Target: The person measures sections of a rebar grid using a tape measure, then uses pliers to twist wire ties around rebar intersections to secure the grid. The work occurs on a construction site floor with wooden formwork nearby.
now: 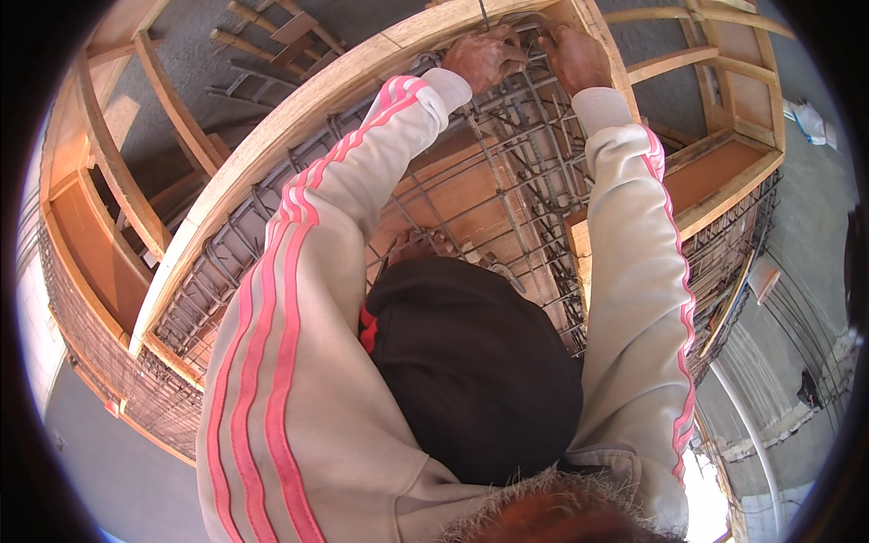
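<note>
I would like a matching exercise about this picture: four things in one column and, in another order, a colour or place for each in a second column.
Things:
1. left hand
2. sleeve stripes
3. wooden formwork board
4. trousers

Descriptions:
A. black
B. pink
C. on the rebar mesh, beside the right hand
D. light brown, curving along the upper left edge of the mesh

Pairs: 1-C, 2-B, 3-D, 4-A

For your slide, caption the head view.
Both hands, left and right, work on a rebar cage inside timber formwork.
</note>
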`<action>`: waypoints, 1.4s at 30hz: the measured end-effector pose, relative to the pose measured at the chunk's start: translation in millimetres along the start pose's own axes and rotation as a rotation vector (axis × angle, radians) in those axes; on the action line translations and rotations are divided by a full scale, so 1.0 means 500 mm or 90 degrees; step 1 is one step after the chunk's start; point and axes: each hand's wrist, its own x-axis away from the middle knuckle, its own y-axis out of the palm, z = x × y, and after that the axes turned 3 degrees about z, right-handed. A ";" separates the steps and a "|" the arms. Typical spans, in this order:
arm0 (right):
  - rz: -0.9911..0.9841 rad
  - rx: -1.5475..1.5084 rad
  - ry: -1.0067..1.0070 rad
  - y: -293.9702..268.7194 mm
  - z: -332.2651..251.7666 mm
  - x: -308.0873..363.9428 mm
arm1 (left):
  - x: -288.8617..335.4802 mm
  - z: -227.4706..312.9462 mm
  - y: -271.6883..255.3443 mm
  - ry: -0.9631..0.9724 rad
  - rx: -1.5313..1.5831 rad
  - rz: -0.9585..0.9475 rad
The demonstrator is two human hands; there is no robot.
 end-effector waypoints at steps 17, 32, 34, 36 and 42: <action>-0.109 -0.312 0.050 -0.004 0.018 0.106 | 0.010 0.014 0.017 -0.041 -0.057 0.022; -0.338 0.008 0.002 0.077 -0.155 0.710 | 0.009 -0.022 0.011 0.100 -0.055 0.071; -0.347 0.027 0.029 0.121 -0.165 0.755 | 0.013 -0.013 0.005 0.080 -0.034 0.080; -0.343 0.020 0.049 0.149 -0.162 0.776 | 0.013 -0.007 -0.008 0.043 -0.004 0.023; -0.252 -0.069 0.056 0.153 -0.163 0.789 | 0.018 0.004 -0.027 -0.045 -0.031 -0.108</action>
